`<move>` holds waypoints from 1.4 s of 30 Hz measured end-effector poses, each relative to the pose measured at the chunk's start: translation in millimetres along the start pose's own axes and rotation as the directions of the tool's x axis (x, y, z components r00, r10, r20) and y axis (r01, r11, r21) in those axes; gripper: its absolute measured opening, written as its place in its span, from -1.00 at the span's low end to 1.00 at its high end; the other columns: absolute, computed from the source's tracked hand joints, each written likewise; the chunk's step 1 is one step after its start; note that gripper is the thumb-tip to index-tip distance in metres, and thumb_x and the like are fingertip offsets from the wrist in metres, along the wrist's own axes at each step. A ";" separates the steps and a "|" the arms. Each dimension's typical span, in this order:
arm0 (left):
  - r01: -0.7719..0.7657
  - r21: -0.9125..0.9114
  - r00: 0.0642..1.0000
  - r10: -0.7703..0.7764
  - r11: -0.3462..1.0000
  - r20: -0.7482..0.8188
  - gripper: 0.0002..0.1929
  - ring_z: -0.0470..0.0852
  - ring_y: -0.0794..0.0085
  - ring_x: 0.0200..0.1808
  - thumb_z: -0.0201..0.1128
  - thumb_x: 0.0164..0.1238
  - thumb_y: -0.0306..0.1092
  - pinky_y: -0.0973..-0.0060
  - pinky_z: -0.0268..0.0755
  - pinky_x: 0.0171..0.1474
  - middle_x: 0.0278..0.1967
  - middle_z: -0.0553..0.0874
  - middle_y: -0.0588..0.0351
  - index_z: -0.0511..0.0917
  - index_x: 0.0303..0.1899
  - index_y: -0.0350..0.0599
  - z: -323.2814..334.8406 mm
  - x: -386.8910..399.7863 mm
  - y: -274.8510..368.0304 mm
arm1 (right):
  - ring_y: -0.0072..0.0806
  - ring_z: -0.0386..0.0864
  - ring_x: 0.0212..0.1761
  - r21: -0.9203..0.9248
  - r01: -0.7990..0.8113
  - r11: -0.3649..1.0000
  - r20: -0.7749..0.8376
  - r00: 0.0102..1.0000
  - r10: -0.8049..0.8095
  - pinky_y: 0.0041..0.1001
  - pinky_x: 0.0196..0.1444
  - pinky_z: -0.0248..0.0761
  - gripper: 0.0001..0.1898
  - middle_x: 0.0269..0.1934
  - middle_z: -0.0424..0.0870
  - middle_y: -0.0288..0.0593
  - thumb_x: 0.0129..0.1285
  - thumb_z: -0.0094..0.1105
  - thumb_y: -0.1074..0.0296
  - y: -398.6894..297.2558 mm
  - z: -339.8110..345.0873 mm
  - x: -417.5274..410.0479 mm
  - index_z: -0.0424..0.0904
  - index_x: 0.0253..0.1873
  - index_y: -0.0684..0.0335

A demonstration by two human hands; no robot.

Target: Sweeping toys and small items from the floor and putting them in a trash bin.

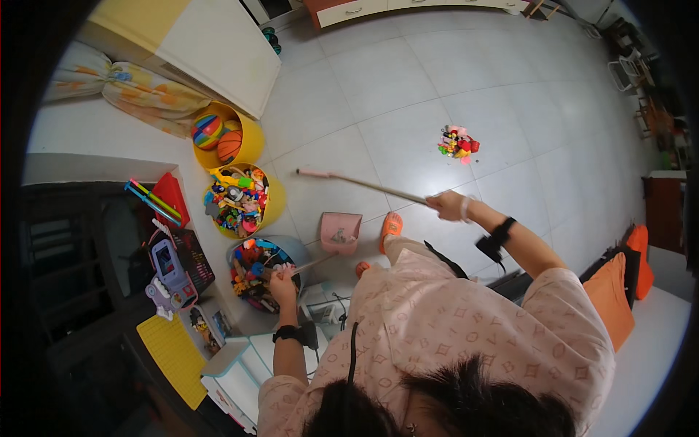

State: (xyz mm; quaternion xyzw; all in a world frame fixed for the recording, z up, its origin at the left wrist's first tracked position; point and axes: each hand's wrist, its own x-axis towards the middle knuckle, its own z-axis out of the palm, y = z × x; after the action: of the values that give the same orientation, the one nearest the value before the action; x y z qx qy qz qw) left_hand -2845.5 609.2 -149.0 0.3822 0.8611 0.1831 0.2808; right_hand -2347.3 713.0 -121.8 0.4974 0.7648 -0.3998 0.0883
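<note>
My right hand [449, 206] grips the long handle of a broom [382, 189], whose narrow pink head [314, 173] is at the tiled floor, left of my feet. In my left hand [283, 284] is the handle of a pink dustpan [339, 232]. The pan rests near my orange clog [391, 224], with a little grey debris [341, 235] in it. A small heap of colourful toys [458, 144] lies on the floor ahead to the right, apart from the broom.
Along the left wall stand a yellow bin with balls [252, 136], another yellow bin [277, 191] full of small toys, and a grey-blue bin [273, 243] beneath my left hand. Beyond them is a white cabinet [218, 49]. A drawer unit [377, 12] stands at the far wall.
</note>
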 end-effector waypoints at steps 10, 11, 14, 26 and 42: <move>-0.051 0.026 0.992 0.054 0.998 -0.111 -0.67 0.67 0.15 -0.32 0.22 0.21 -0.18 0.34 0.45 -0.23 -0.39 0.68 -0.11 0.53 -0.38 -0.37 59.8 49.7 8.6 | -0.17 0.62 -0.11 -0.282 -0.181 0.942 -0.021 0.983 0.183 -0.33 -0.09 0.49 -0.79 -0.17 0.64 0.06 0.07 0.11 0.49 -88.7 7.4 208.3 0.61 -0.17 0.29; -0.039 0.014 0.988 0.041 0.999 -0.148 -0.65 0.66 0.09 -0.29 0.21 0.21 -0.15 0.30 0.46 -0.22 -0.36 0.68 -0.13 0.53 -0.38 -0.37 65.5 52.9 12.8 | -0.17 0.62 -0.12 -0.332 -0.109 0.937 0.026 0.992 0.125 -0.34 -0.13 0.51 -0.79 -0.19 0.64 0.05 0.07 0.12 0.49 -92.1 9.9 202.4 0.60 -0.16 0.29; 0.044 0.200 0.997 -0.030 0.979 -0.069 -0.64 0.65 0.06 -0.21 0.16 0.24 -0.13 0.26 0.46 -0.16 -0.29 0.68 -0.15 0.54 -0.35 -0.36 61.9 53.7 59.0 | -0.14 0.63 -0.16 -0.389 0.042 0.920 0.199 0.979 0.040 -0.31 -0.19 0.52 -0.79 -0.22 0.65 0.06 0.06 0.12 0.47 -77.0 9.8 167.4 0.60 -0.17 0.31; 0.048 0.222 0.995 -0.027 0.974 -0.095 -0.61 0.65 0.04 -0.22 0.14 0.26 -0.10 0.23 0.47 -0.18 -0.30 0.67 -0.17 0.53 -0.32 -0.36 54.0 34.1 45.5 | -0.39 0.45 -0.68 0.222 -0.281 0.934 0.294 0.932 0.211 -0.38 -0.65 0.33 -0.88 -0.60 0.50 -0.13 0.02 0.06 0.42 -0.1 -20.8 -12.5 0.45 -0.29 0.21; -0.354 0.192 0.923 0.309 0.916 0.227 -0.69 0.58 -0.01 -0.45 0.14 0.26 -0.15 0.22 0.38 -0.37 -0.55 0.59 -0.09 0.45 -0.39 -0.26 -48.3 -24.9 -48.5 | 0.02 0.56 -0.22 0.038 -0.405 0.913 0.007 0.914 0.406 -0.23 -0.15 0.44 -0.76 -0.31 0.60 0.16 -0.02 -0.03 0.52 -58.7 57.2 -65.2 0.43 -0.18 0.37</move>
State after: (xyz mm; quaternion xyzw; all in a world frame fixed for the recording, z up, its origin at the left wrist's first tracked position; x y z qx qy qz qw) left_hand -2888.8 554.3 -128.7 0.5688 0.7676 0.0899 0.2814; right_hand -2379.2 617.1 -94.3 0.6470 0.6372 -0.3873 0.1591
